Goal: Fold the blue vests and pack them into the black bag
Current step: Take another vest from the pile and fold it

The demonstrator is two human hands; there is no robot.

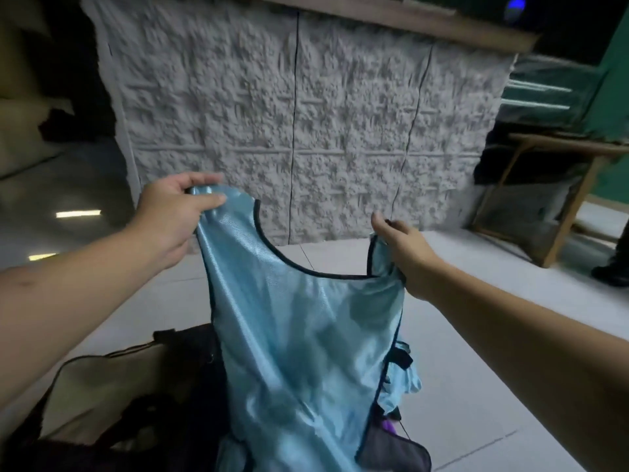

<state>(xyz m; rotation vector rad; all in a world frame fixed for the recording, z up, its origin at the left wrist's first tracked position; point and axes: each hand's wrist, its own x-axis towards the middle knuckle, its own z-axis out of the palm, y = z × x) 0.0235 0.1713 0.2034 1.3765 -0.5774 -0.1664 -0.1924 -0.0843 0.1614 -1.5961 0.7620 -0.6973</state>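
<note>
We can't see the bottom hem of the blue vest (299, 352), it runs off the lower edge. The black bag (143, 420) is mostly behind the vest and also cut by the bottom edge, so its opening and contents are unclear to us. More blue fabric (403, 383) peeks out behind the vest's right side; we can't tell how many vests that is. Something purple (388, 428) down there is too small to make out. Far right, a dark shape (612, 272) is clipped by the edge.
</note>
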